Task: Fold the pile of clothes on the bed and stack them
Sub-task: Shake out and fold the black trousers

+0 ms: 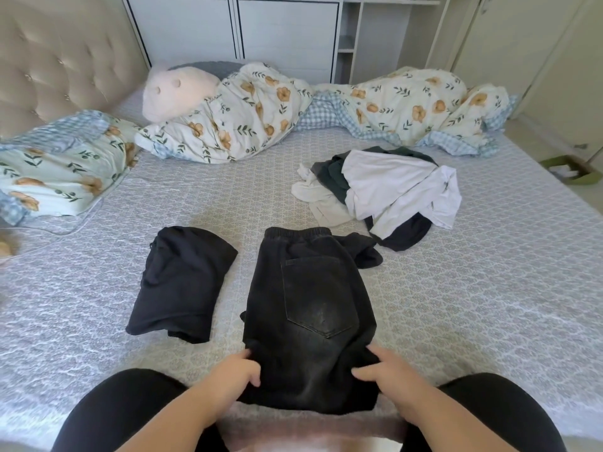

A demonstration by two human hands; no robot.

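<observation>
Black jeans [306, 308] lie folded on the bed in front of me, waistband away from me, back pocket up. My left hand [233, 375] grips their near left edge and my right hand [388, 370] grips the near right edge. A folded black garment [182, 282] lies to the left of the jeans. The unfolded pile of clothes [385, 190], white, grey and dark pieces, sits further back on the right. One dark piece [363, 251] pokes out beside the jeans' waistband.
The bed [473, 305] has a grey patterned cover. A crumpled floral duvet [261, 112] runs along the far side, with a pink plush toy [177, 93] and a floral pillow [58, 168] at left. My knees in black frame the near edge.
</observation>
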